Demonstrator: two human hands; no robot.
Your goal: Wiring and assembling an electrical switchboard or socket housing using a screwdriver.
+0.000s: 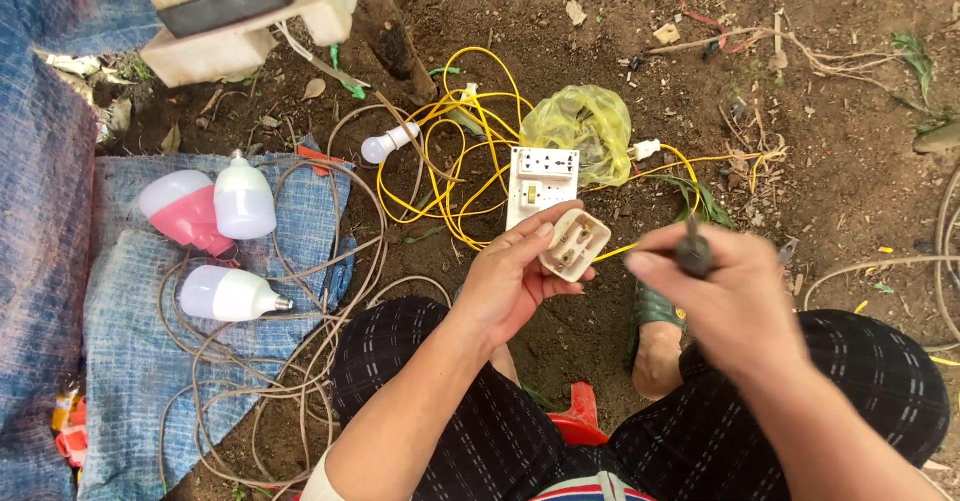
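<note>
Cream-coloured plastic plug casing, squarish and opened so its inner metal contacts showed, sat in the left hand, whose fingers were curled around it just above the person's knees. Just beside it, the right hand was clenched around a dark-handled tool, blurred, with its tip pointing up and away from the casing; the two were near but not touching. Below both hands lay the lap in dark checked trousers, with a green sandal on one foot and a low red plastic stool showing between the legs. Just beyond the casing, on the bare brown earth, lay a white rectangular socket board tangled in yellow wire, with a crumpled yellow plastic bag touching its far corner. A small white bulb in a holder lay to the left of the wire. Farther left, on a blue woven cloth, rested three large white bulbs, one with a pink base, among loops of brown cable.
</note>
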